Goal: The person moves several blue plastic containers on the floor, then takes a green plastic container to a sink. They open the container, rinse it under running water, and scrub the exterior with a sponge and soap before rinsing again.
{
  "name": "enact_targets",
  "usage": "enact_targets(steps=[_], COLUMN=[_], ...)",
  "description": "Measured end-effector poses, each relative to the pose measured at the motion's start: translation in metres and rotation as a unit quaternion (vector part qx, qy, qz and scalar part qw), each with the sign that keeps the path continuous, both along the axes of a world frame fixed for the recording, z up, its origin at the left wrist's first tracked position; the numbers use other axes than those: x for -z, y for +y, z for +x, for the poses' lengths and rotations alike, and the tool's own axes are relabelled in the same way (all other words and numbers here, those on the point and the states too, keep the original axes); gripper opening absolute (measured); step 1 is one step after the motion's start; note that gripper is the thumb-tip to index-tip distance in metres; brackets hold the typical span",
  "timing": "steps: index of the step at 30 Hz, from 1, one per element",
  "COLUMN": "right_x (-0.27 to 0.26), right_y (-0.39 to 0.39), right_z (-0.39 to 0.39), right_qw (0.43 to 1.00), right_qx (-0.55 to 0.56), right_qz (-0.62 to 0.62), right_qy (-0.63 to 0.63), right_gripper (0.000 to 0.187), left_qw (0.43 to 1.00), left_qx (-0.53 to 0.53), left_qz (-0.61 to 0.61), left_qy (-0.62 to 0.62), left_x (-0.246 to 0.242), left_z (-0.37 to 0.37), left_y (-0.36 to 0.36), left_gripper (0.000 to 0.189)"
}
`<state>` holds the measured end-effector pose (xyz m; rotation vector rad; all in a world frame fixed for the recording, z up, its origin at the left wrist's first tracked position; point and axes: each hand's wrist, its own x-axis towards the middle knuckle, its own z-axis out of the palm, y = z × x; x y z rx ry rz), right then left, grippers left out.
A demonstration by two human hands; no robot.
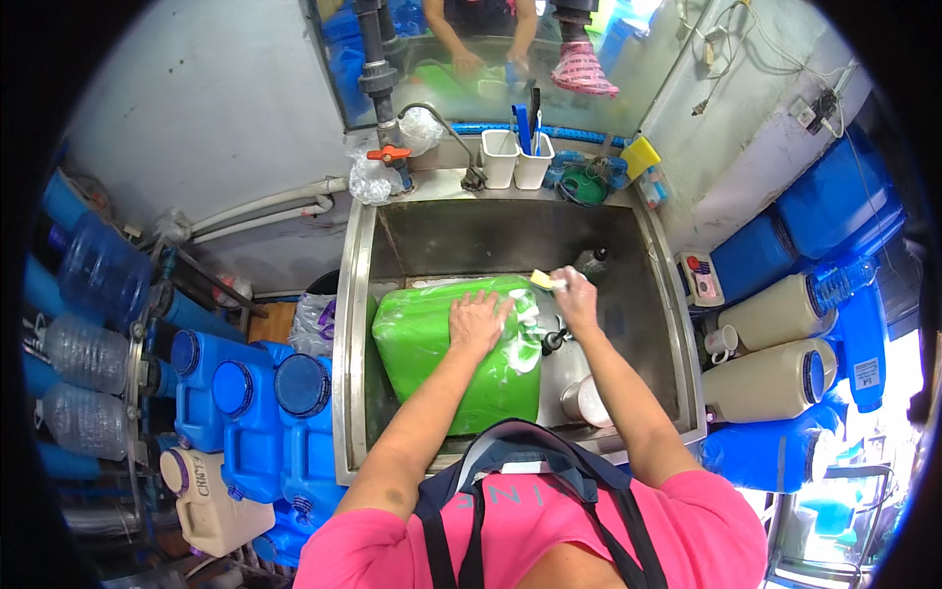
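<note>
A large green plastic container [441, 368] lies in the left part of a stainless steel sink [356, 294], with white suds on its right end. My left hand [475, 321] rests flat on its upper side, fingers spread. Just right of the container, my right hand [575, 300] is closed around a small yellow and white sponge or brush [544, 280], held near the sudsy end. A black fitting [553, 340] sits at that end. Near my right forearm stands a white, round vessel [595, 403], and a clear bottle with a black top [591, 261] is at the sink's back right.
Behind the sink are white cups [499, 158] with brushes, a pipe with an orange valve handle [388, 153] and a yellow sponge [640, 157]. Blue water jugs [246, 420] crowd the left side. Beige jugs [769, 379] and a white mug [720, 341] are on the right.
</note>
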<state>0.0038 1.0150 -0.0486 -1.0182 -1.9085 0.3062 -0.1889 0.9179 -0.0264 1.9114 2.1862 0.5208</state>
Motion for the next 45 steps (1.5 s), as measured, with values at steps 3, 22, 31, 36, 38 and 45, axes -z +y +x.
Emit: enact_targets(steps=[3,22,31,36,38,45], right_x=[-0.013,0.086,0.019,0.013,0.016,0.045], right_y=[-0.038,0.0,-0.066,-0.055,-0.063,-0.068], right_z=[-0.025,0.021,0.015,0.012,0.008,0.087], right_qw=[0.916,0.646,0.988,0.999,0.986,0.93], right_qx=[-0.103,0.127,-0.061,-0.006,-0.123,-0.005], right_qz=[0.048,-0.526,-0.095,-0.019,0.031,-0.203], right_qy=[-0.386,0.538,-0.105,-0.039,-0.111,-0.307], right_gripper=[0.02,0.025,0.025,0.029,0.032,0.017], left_qw=[1.0,0.997,0.999,0.999,1.0,1.0], left_qx=[-0.003,-0.007,0.001,0.006,0.008,0.014], left_qz=[0.002,0.072,0.034,0.032,0.026,0.005], left_qy=[-0.019,-0.016,-0.007,0.005,0.015,0.004], left_x=[0.006,0.013,0.017,0.024,0.024,0.027], left_z=[-0.007,-0.004,-0.007,-0.008,-0.009,-0.014], left_y=[0.009,0.001,0.015,0.016,0.018,0.022], left_gripper=[0.044,0.038,0.04,0.041,0.041,0.044])
